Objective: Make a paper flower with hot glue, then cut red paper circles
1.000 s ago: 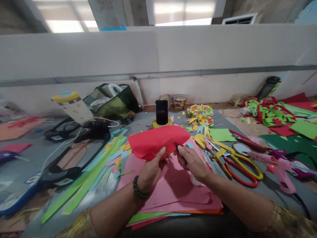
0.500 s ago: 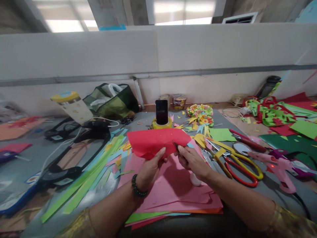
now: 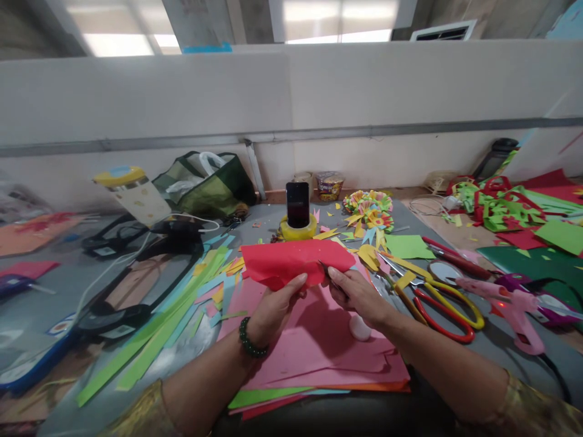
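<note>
A red sheet of paper (image 3: 291, 261) is held up in front of me, its lower edge curled. My left hand (image 3: 277, 309) pinches that lower edge between thumb and fingers. At the sheet's right part, my right hand (image 3: 355, 294) is closed around small dark-bladed scissors (image 3: 325, 267); the blades touch the paper and the handles are mostly hidden in my fingers. Below both hands lies a stack of pink paper sheets (image 3: 310, 352), with green, orange and red sheets under it. A small white disc (image 3: 359, 328) rests on the stack near my right wrist.
Larger scissors with red (image 3: 444, 315) and yellow handles and a pink glue gun (image 3: 510, 309) lie at right. Green paper strips (image 3: 150, 334) and scraps spread leftward. A phone (image 3: 297, 205) stands in a yellow tape roll (image 3: 298, 229) ahead. Paper flowers (image 3: 370, 209) sit behind.
The red paper has shifted slightly right and a little down, with both hands moving along. The scissors remain at its right part.
</note>
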Demonstrator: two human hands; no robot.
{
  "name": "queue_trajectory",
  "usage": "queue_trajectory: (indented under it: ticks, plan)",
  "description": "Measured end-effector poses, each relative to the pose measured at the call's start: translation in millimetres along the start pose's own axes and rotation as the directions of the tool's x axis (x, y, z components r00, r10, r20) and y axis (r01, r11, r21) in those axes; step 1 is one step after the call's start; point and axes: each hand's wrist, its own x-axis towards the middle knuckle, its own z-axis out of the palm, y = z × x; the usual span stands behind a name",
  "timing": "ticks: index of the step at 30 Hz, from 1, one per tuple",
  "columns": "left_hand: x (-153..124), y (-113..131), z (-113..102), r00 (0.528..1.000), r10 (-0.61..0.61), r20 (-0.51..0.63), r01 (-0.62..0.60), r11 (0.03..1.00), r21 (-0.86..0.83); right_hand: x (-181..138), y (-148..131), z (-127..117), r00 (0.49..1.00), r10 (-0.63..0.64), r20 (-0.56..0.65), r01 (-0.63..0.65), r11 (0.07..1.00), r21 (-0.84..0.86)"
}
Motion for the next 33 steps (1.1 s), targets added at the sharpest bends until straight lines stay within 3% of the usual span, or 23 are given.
queue_trajectory:
  ticks: [10, 21, 25, 28, 30, 33]
  plan:
    - [0, 3, -4, 0.999, -0.041, -0.001, 0.041, 0.999, 0.010, -3, -4, -1, 1.000, -0.020, 0.005, 0.020, 0.999, 0.043]
    - [4, 5, -1, 0.999, 0.046, -0.005, -0.046, 0.999, -0.019, -3, -1, -3, 0.998, -0.011, 0.067, 0.013, 1.000, -0.028]
    - [12, 10, -4, 0.988, 0.119, -0.097, -0.127, 0.989, -0.075, -9, -13, -12, 0.987, 0.049, 0.152, -0.021, 0.983, -0.183]
    - [18, 12, -6, 0.962, 0.212, -0.169, -0.225, 0.972, -0.059, -14, -22, -17, 0.984, -0.044, 0.173, 0.077, 0.979, -0.188]
    - [18, 11, -7, 0.974, 0.182, -0.132, -0.186, 0.982, -0.020, -15, -23, -18, 0.982, -0.129, 0.137, 0.149, 0.977, -0.151]
    - [15, 6, -9, 1.000, 0.006, -0.028, -0.006, 1.000, -0.001, -11, -20, -18, 0.982, -0.151, 0.114, 0.171, 0.966, -0.196]
